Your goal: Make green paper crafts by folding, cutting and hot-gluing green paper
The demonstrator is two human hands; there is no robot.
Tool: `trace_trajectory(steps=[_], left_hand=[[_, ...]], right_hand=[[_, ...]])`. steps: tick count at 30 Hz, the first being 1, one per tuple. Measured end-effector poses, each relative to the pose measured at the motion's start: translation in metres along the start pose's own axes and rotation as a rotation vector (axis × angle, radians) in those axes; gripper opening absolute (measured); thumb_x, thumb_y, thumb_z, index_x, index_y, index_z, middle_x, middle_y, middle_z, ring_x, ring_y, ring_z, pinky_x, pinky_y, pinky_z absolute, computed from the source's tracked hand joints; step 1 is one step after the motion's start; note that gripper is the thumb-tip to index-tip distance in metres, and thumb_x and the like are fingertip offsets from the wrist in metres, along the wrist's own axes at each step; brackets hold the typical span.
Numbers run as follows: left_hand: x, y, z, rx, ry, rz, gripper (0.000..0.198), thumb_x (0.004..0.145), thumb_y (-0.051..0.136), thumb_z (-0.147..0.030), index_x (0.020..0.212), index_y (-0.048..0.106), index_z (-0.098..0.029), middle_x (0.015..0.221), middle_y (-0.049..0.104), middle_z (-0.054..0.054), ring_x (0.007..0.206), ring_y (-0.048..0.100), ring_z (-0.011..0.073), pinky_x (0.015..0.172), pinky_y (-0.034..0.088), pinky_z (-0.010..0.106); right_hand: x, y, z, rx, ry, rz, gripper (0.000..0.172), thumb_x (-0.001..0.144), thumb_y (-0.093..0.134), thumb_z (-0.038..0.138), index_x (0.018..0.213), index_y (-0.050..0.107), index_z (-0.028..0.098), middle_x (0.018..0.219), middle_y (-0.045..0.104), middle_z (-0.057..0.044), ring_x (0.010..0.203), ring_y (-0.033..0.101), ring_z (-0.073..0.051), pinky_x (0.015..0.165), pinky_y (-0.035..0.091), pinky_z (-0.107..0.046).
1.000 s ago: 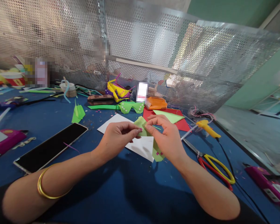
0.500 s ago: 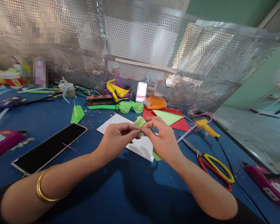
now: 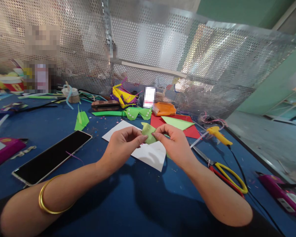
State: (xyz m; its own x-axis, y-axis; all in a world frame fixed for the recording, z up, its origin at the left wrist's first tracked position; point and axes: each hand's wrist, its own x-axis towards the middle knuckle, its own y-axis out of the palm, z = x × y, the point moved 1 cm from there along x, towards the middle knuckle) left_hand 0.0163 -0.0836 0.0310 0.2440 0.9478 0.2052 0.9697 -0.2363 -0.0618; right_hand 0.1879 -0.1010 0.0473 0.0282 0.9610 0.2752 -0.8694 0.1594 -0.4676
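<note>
Between my hands is a small light-green paper piece (image 3: 148, 132), held above a white sheet (image 3: 150, 155) on the blue table. My left hand (image 3: 124, 142) pinches its left edge between thumb and fingers. At its right edge my right hand (image 3: 172, 141) pinches it too, fingertips closed. Another bit of green shows beneath the right hand, mostly hidden. Past the sheet lie bright green paper glasses (image 3: 138, 113) with pale dots. Behind my right hand a folded light-green sheet (image 3: 179, 123) rests on red paper (image 3: 191, 131).
Scissors (image 3: 227, 174) and a yellow glue gun (image 3: 219, 135) with a trailing cord lie to the right. A large dark phone (image 3: 53, 158) sits at left. An orange case (image 3: 165, 109), a brown case (image 3: 105, 105) and yellow paper glasses (image 3: 123, 95) stand before a perforated metal screen (image 3: 150, 39).
My hands have drawn slightly apart, and more of the green paper's face shows between them. The green part under my right hand is now mostly out of sight.
</note>
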Motion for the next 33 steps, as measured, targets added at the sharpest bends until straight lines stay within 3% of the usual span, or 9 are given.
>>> trace_trajectory(steps=[3, 6, 8, 16, 22, 33], left_hand=[[0.001, -0.002, 0.0, -0.092, -0.023, -0.033, 0.025, 0.073, 0.075, -0.032, 0.083, 0.057, -0.018, 0.068, 0.067, -0.003, 0.065, 0.061, 0.0124, 0.058, 0.049, 0.023], [0.002, -0.002, -0.001, -0.092, -0.06, 0.007, 0.046, 0.076, 0.074, -0.029, 0.117, 0.055, -0.02, 0.075, 0.073, -0.001, 0.067, 0.065, 0.0141, 0.059, 0.05, 0.024], [0.002, -0.002, -0.003, -0.086, -0.08, 0.038, 0.056, 0.077, 0.073, -0.027, 0.128, 0.053, -0.02, 0.075, 0.074, 0.0, 0.068, 0.066, 0.0139, 0.06, 0.049, 0.023], [0.004, -0.002, -0.01, -0.107, -0.201, 0.088, 0.043, 0.074, 0.073, -0.024, 0.115, 0.062, -0.015, 0.067, 0.072, -0.001, 0.055, 0.06, 0.0106, 0.055, 0.047, 0.022], [0.001, 0.002, -0.007, -0.094, -0.194, 0.081, 0.039, 0.072, 0.073, -0.023, 0.109, 0.062, -0.016, 0.068, 0.071, -0.002, 0.056, 0.061, 0.0108, 0.056, 0.049, 0.023], [0.0, 0.005, -0.005, -0.104, -0.182, 0.074, 0.041, 0.071, 0.074, -0.023, 0.109, 0.061, -0.016, 0.069, 0.071, 0.0, 0.059, 0.062, 0.0127, 0.057, 0.049, 0.024]], right_hand=[[-0.001, 0.0, 0.002, -0.062, -0.023, -0.003, 0.015, 0.082, 0.06, 0.029, 0.071, 0.058, 0.019, 0.068, 0.059, 0.002, 0.062, 0.048, -0.013, 0.059, 0.037, -0.027], [-0.002, 0.001, 0.003, -0.114, -0.079, 0.001, 0.014, 0.083, 0.059, 0.027, 0.072, 0.057, 0.019, 0.07, 0.06, 0.002, 0.063, 0.048, -0.013, 0.058, 0.037, -0.027], [-0.002, 0.001, 0.003, -0.134, -0.117, 0.011, 0.013, 0.084, 0.059, 0.025, 0.072, 0.056, 0.019, 0.071, 0.06, 0.001, 0.065, 0.049, -0.013, 0.059, 0.037, -0.026], [-0.002, 0.002, 0.002, -0.127, -0.13, 0.027, 0.013, 0.084, 0.06, 0.023, 0.072, 0.057, 0.02, 0.075, 0.062, 0.0, 0.07, 0.054, -0.015, 0.063, 0.041, -0.028], [-0.006, 0.01, -0.001, -0.047, -0.195, -0.102, 0.012, 0.082, 0.063, 0.022, 0.071, 0.06, 0.02, 0.095, 0.062, -0.004, 0.092, 0.059, -0.018, 0.082, 0.044, -0.033], [-0.011, 0.02, -0.005, -0.045, -0.184, -0.198, 0.013, 0.081, 0.064, 0.024, 0.069, 0.06, 0.021, 0.097, 0.062, -0.006, 0.096, 0.058, -0.021, 0.081, 0.045, -0.035]])
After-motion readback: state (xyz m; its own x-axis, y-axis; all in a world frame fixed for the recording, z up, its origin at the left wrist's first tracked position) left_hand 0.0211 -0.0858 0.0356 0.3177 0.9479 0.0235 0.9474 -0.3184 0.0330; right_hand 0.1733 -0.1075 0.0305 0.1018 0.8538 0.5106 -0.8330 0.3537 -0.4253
